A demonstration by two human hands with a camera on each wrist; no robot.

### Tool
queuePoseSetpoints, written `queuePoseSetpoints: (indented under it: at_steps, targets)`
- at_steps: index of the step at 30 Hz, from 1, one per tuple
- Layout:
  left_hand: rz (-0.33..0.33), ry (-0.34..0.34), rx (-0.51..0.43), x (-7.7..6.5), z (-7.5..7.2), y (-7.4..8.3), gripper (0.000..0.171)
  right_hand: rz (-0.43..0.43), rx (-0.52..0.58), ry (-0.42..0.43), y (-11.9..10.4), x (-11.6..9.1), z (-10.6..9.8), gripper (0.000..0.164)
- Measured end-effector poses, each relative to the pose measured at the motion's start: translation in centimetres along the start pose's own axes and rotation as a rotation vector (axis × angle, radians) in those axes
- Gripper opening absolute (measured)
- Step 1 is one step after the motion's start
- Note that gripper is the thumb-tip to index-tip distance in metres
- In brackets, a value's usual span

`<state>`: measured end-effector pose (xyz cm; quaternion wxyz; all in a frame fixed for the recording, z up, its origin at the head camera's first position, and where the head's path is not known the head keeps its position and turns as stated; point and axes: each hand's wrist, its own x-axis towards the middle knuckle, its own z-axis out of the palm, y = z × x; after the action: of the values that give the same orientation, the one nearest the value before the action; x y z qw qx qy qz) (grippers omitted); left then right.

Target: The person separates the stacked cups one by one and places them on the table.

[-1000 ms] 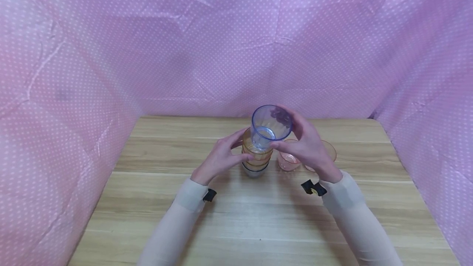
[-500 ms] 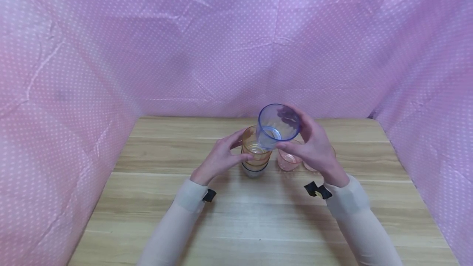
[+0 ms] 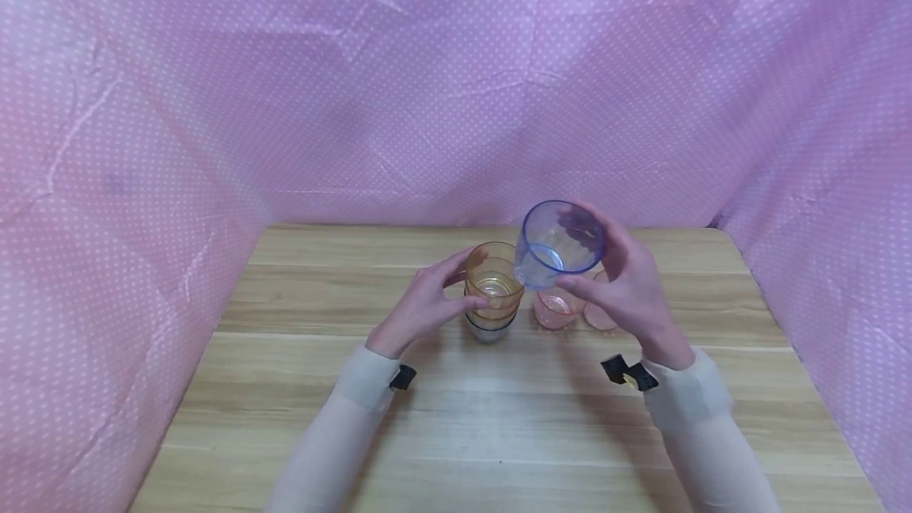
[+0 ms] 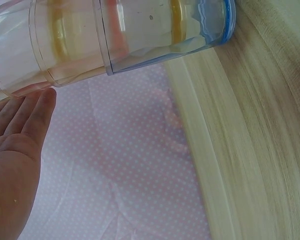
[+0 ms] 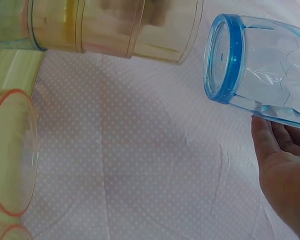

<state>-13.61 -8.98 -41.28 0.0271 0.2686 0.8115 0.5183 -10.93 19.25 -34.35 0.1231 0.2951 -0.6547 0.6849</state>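
My left hand [image 3: 427, 303] grips a stack of clear tinted cups [image 3: 502, 311], thumb and fingers around its upper part. An amber cup [image 3: 492, 260] tops the stack; a cup with a dark blue rim [image 3: 489, 329] is at the bottom. To the right and higher, my right hand [image 3: 634, 283] holds a clear blue cup [image 3: 559, 240], tilted with its mouth toward the head camera. In the right wrist view the base of this blue cup [image 5: 270, 70] is apart from the stack [image 5: 110, 25]. Left-hand fingers [image 4: 37, 112] lie along the stacked cups [image 4: 80, 45].
Two pink cups stand on the wooden table [image 3: 456, 434] under my right hand: one pink cup [image 3: 554, 313] beside the stack, another pink cup [image 3: 597, 315] farther right and partly hidden. Pink dotted cloth [image 3: 399, 101] hangs behind and along both sides.
My right hand has moved right with the blue cup, from above the stack's mouth to above the pink cups. The left hand and the stack have barely moved.
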Motion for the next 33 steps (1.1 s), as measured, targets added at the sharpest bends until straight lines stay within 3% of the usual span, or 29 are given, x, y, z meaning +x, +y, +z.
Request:
queuePoseSetpoints:
  at_steps: [33]
  targets:
    - [-0.015, -0.005, -0.026, -0.1, 0.0, 0.1, 0.079, 0.05, -0.08, 0.099, 0.5, -3.1, -4.3, 0.088]
